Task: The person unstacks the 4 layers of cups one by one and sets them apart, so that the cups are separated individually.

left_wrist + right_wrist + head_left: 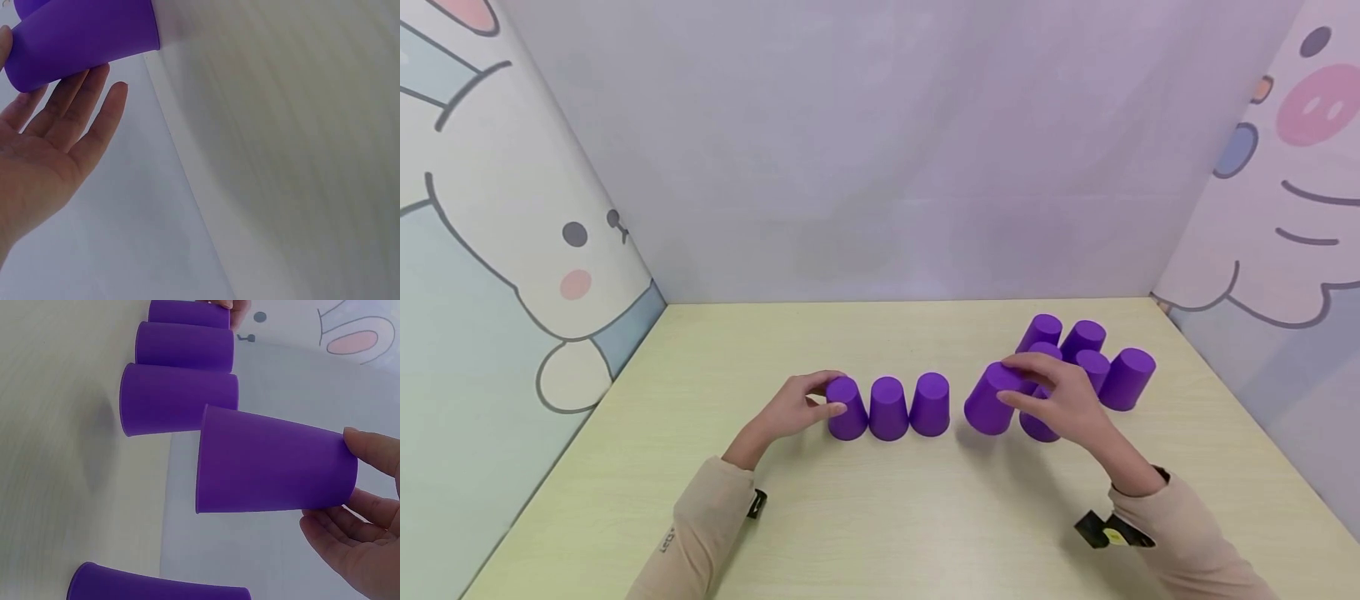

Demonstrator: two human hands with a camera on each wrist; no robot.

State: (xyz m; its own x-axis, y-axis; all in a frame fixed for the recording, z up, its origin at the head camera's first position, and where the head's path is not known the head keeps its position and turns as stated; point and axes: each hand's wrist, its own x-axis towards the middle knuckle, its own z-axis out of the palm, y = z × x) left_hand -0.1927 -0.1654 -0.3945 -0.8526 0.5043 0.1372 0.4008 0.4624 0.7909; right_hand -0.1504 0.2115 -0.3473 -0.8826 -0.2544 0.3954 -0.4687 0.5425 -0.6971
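Note:
Three upside-down purple cups stand side by side in a row on the table. My left hand [795, 405] holds the leftmost cup [847, 410] near its top, thumb in front and fingers behind; the left wrist view shows that cup [84, 40] between thumb and fingers. Beside it are the middle cup [889, 410] and the right cup [931, 406] of the row. My right hand [1063, 400] pinches another upside-down purple cup [990, 402] by its closed end. This cup [275, 462] is slightly tilted and raised off the table, just right of the row.
Several more upside-down purple cups stand grouped at the right, partly hidden behind my right hand; the outermost cup [1127, 380] is farthest right. The pale wooden table [880, 517] meets a plain back wall [895, 167]. Side walls with cartoon animals flank it.

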